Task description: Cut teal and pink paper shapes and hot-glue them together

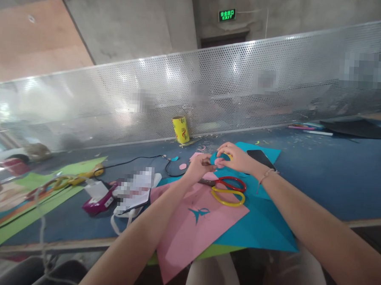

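Note:
Between my two hands is a small round paper piece [219,161] in blue and pink, with a bit of yellow at its right side. My left hand [202,165] pinches its left edge, fingers closed. From above and the right, my right hand [235,156] grips it with bent fingers. Just below my hands lie scissors [227,197] with one red and one yellow handle loop, their blades partly under my left hand. They rest on a pink paper sheet [201,232] with blue scraps on it. Blue paper [259,225] lies underneath, and a black phone [260,158] sits beside my right wrist.
A yellow can-like tube [181,130] stands by the perforated metal screen [141,101]. To the left are a purple power strip [99,201], a white charger, cables and green paper [0,239]. Pens [315,131] and black paper [360,128] lie back right.

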A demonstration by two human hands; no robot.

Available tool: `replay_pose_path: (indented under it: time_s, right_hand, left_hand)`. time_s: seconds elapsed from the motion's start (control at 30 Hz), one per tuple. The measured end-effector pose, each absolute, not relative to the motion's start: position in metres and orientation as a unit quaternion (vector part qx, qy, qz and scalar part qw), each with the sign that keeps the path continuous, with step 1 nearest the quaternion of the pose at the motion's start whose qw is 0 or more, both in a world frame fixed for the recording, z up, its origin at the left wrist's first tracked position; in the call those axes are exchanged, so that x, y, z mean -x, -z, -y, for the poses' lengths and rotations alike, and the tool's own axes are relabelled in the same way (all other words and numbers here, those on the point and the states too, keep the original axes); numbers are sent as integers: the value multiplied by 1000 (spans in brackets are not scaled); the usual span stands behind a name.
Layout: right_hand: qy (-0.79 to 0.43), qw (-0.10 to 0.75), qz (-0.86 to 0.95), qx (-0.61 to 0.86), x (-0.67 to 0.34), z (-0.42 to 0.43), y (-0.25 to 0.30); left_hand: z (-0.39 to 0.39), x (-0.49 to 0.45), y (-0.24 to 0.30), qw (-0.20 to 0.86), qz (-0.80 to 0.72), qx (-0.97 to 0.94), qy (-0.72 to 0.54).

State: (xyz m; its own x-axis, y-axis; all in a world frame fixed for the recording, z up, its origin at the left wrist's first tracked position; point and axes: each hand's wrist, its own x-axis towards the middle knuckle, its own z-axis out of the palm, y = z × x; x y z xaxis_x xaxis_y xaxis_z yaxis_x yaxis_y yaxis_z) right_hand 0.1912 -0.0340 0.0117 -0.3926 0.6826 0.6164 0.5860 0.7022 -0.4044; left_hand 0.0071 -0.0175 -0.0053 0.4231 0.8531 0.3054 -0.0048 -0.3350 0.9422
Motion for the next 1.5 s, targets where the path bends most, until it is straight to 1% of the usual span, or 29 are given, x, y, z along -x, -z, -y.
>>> replay_pose_path:
  time_s: [0.37, 0.57, 0.9, 1.2, 1.5]
  right_hand:
    - [-75, 398, 826, 393, -189, 39, -19]
    - [-80, 399, 821, 400, -190, 32, -14]
    - [-64, 395, 811, 427, -190, 30, -12]
    - [-76, 392, 800, 448, -187, 34, -13]
    - [-58, 403, 799, 443, -184, 32, -10]
  left_hand:
    - [23, -10, 2, 460, -316, -698, -449]
    - [27, -11, 0, 455, -326, -710, -427]
    - [28, -13, 1, 483, -320, -693, -430]
    - [27, -13, 2, 479, -333, -683, -439]
    - [25, -13, 3, 475, -335, -684, -440]
